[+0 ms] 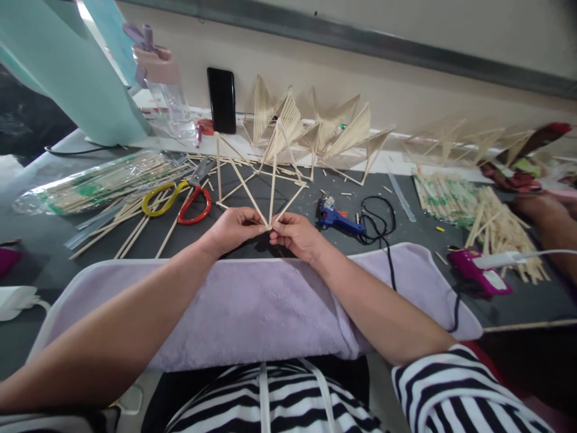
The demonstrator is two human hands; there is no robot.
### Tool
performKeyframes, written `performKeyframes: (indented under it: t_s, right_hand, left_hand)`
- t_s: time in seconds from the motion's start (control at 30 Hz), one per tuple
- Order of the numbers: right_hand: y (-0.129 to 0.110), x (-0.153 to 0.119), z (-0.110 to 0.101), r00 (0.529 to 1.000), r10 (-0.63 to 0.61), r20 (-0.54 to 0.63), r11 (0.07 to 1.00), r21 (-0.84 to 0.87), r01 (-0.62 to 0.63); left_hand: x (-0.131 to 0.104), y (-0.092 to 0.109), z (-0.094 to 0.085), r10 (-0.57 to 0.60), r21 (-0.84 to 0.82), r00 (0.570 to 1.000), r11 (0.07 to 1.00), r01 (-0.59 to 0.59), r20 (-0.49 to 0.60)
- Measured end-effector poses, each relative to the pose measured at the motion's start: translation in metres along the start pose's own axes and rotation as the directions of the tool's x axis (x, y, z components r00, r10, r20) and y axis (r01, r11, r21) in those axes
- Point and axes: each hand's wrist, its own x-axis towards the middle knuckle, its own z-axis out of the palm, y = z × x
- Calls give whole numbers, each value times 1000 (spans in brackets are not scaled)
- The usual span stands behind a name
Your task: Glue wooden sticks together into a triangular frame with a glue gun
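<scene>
Both hands meet at the near corner of a wooden stick frame (273,180), an open structure of thin pale sticks joined at their ends. My left hand (238,230) pinches the joint from the left with thumb and fingers. From the right, my right hand (295,234) pinches the same joint, its fingers curled. The frame's other corners rise and spread away toward the back of the table. To the right of my right hand lies a blue glue gun (340,221) with a black cord. Scissors (180,201) with one yellow and one red handle loop lie left of my left hand.
A lilac cloth (252,307) covers the table's near edge. Finished-looking stick models (333,129), a phone (222,99) and a water bottle (164,84) stand at the back. Bagged sticks (103,180) lie left. Loose sticks (500,228) and a magenta power strip (482,273) lie right, near another person's arm (552,222).
</scene>
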Motion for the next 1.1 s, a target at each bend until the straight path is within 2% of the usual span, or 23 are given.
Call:
performKeyframes:
  t_s: [0.37,0.63,0.83,0.9,0.97,1.03,1.1]
  right_hand:
    - [-4,-2,-1,1000,8,6,1000,25,-8]
    - [-4,-1,-3,1000,4,14,1000,30,-4]
    - [-6,-2,-4,1000,4,7,999,44,-4]
    - [-7,-2,-4,1000,17,0,999,45,-17]
    - [-9,-3,-3,1000,24,-14,999,47,-24]
    - [-11,-4,-3,999,25,-28,998,53,-24]
    - [-13,-4,-3,999,24,-37,998,66,-21]
  left_hand:
    - [0,2,1,14,20,1000,1000,-14,-9]
    - [-1,3,-2,27,13,998,1000,-28,57]
    - [-1,5,-1,40,27,997,999,-42,66]
    - [-2,4,1,65,24,998,998,-65,18]
    - [-4,3,3,135,82,985,988,-127,-103]
    - [-7,2,3,246,219,940,956,-195,-235]
    - [-11,4,2,355,364,882,901,-235,-310]
